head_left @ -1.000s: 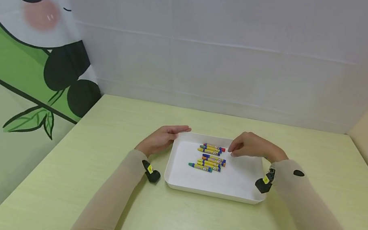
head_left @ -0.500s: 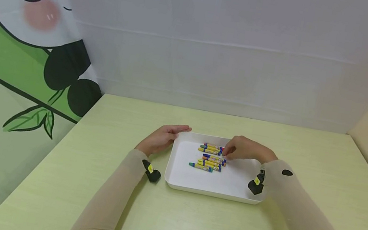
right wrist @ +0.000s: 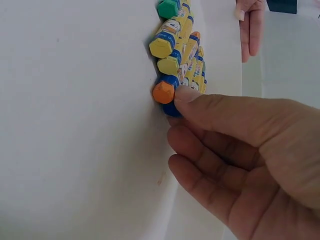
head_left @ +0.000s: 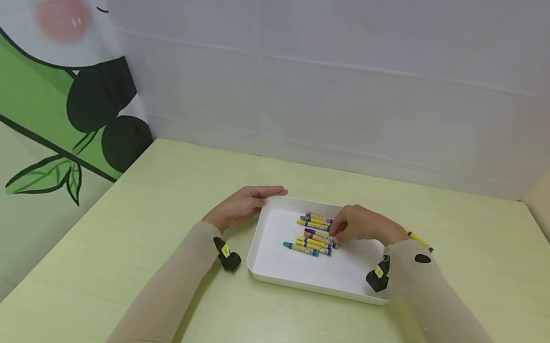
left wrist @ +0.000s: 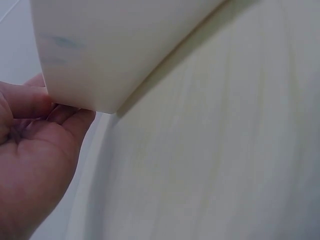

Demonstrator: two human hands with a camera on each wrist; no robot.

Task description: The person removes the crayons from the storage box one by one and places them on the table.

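Observation:
Several crayons with yellow wrappers lie side by side in a shallow white tray [head_left: 270, 262]. My left hand [head_left: 241, 205] holds the tray's left side near its far corner; in the left wrist view its thumb and fingertips meet at the tray's edge [left wrist: 80, 75]. Over the right ends of the crayons, my right hand [head_left: 360, 223] reaches down. Its thumb and index finger pinch at a blue crayon [right wrist: 171, 110], the thumb right beside an orange crayon [right wrist: 163, 93]. A green crayon [head_left: 301, 249] lies nearest me in the row.
One yellow-wrapped crayon [head_left: 420, 241] shows beyond my right sleeve, outside the tray. The pale table [head_left: 237, 324] ends at a white cloth backdrop [head_left: 318, 112]. Printed cartoon panels stand on both sides.
My right hand has moved left and slightly toward me, down to the crayons' right ends. The crayon beyond the sleeve has come into view. The left hand stays at the tray.

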